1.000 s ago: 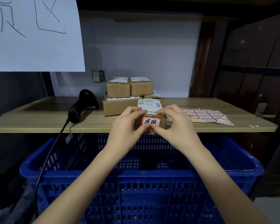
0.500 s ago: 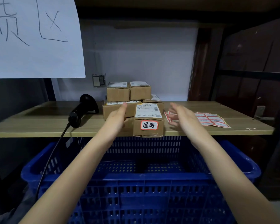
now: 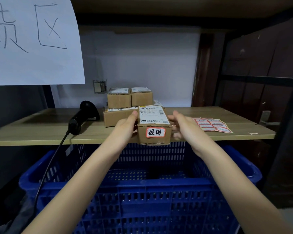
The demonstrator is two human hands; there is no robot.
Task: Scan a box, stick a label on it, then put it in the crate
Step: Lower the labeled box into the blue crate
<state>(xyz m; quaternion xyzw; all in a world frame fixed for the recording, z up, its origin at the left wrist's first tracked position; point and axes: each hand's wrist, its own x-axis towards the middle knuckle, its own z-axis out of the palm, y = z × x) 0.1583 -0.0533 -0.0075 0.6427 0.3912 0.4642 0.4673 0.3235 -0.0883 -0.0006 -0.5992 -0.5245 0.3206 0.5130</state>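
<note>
**Head view: labelled box held at the table edge, over the crate**

Head camera, nearest first: a large blue perforated plastic crate (image 3: 142, 188) sits below the fingers, its floor bare where visible. Two bare forearms reach over it. The left hand (image 3: 125, 127) and right hand (image 3: 184, 127) press flat against opposite sides of a small brown cardboard box (image 3: 155, 132), fingers (image 3: 134, 115) stretched forward along its walls, so the box is clamped between the two palms. The box sits at the front edge of the pale wooden table (image 3: 41, 132), overhanging it slightly above the crate. On the face toward the camera is a white red-bordered label with handwritten characters (image 3: 156, 132); on top is a printed white shipping label (image 3: 152, 114).

Right of the right fingers, a sheet of red-bordered stickers (image 3: 213, 124) lies flat on the table. Left of the left fingers, a black handheld barcode scanner (image 3: 82, 118) rests with its cable hanging off the edge. Beyond the fingertips is a stack of brown cardboard boxes (image 3: 119, 105). A white paper sign with handwriting (image 3: 32, 39) hangs upper left.
</note>
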